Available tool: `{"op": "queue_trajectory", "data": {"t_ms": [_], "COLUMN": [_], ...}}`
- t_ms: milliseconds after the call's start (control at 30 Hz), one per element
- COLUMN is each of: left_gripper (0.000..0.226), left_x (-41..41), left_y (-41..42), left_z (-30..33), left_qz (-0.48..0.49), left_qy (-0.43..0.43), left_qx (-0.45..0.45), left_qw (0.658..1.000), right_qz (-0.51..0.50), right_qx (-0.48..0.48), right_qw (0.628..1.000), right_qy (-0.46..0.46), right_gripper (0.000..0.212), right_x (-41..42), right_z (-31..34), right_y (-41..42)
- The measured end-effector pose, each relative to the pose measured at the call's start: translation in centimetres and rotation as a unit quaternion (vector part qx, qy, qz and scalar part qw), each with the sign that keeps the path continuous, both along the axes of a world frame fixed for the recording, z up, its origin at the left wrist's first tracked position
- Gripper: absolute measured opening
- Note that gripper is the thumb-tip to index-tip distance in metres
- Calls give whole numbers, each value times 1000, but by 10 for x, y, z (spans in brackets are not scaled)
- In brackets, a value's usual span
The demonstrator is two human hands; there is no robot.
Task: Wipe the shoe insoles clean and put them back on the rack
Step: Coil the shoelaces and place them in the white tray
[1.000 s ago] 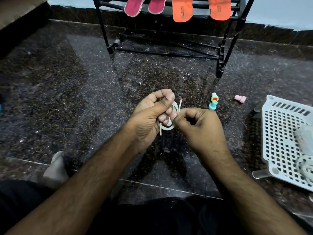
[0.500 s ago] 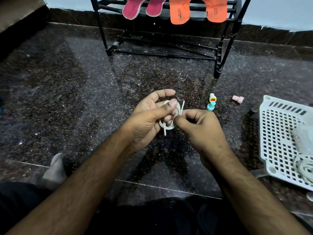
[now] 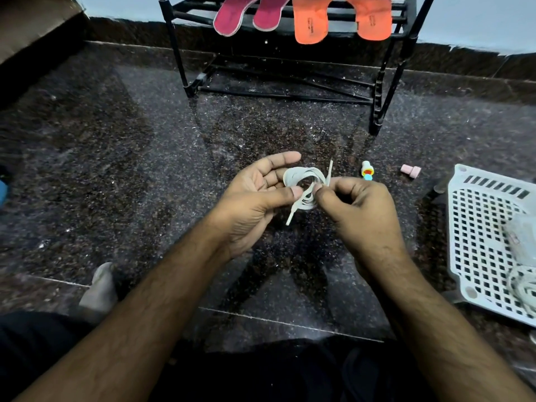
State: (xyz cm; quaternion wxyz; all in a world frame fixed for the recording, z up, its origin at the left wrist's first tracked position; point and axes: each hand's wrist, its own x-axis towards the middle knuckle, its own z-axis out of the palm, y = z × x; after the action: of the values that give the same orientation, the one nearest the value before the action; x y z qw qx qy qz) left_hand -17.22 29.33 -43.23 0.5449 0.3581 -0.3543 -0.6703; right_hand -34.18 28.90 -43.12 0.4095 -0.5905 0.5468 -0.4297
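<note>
A coiled white shoelace (image 3: 304,181) hangs between both hands above the dark stone floor. My left hand (image 3: 255,198) holds the coil, its thumb pressing the loops against the fingers. My right hand (image 3: 356,210) pinches the lace where one end crosses the coil. Two loose lace ends stick out, one up and one down. Two pink insoles (image 3: 235,15) and two orange insoles (image 3: 310,21) lie on the black shoe rack (image 3: 179,62) at the far wall.
A white perforated plastic tray (image 3: 487,242) lies at the right, with another coiled lace (image 3: 522,288) and a pale packet on it. A small colourful bottle (image 3: 367,171) and a pink cap (image 3: 410,171) lie on the floor. My foot (image 3: 98,288) shows lower left.
My left fingers have opened out, so the coil now shows more plainly. Both hands have stayed in about the same place, and the view has shifted slightly.
</note>
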Motion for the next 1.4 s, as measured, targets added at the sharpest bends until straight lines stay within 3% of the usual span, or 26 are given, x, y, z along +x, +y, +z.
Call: {"op": "queue_trajectory", "data": {"t_ms": [233, 633, 900, 1100, 1300, 1400], "left_gripper": [42, 29, 29, 31, 31, 30], "left_x": [-14, -45, -73, -135, -207, -239], "left_y": [3, 26, 60, 87, 92, 96], "left_z": [-10, -11, -8, -2, 2, 3], "left_qz": [82, 135, 166, 127, 110, 84], "left_qy": [-113, -138, -65, 4, 40, 35], "left_qx": [13, 21, 66, 81, 78, 71], "left_qw": [990, 981, 982, 989, 990, 993], "right_qz": [8, -4, -36, -136, -268, -295], "right_qx": [36, 42, -4, 11, 25, 48], "right_qw": [999, 995, 991, 988, 962, 953], "right_qy": [29, 88, 128, 73, 55, 52], "right_gripper": [22, 16, 20, 19, 44, 36], "right_x": [-12, -31, -53, -101, -151, -180], "right_z": [-4, 0, 21, 19, 28, 24], "right_y": [-6, -2, 28, 63, 82, 78]}}
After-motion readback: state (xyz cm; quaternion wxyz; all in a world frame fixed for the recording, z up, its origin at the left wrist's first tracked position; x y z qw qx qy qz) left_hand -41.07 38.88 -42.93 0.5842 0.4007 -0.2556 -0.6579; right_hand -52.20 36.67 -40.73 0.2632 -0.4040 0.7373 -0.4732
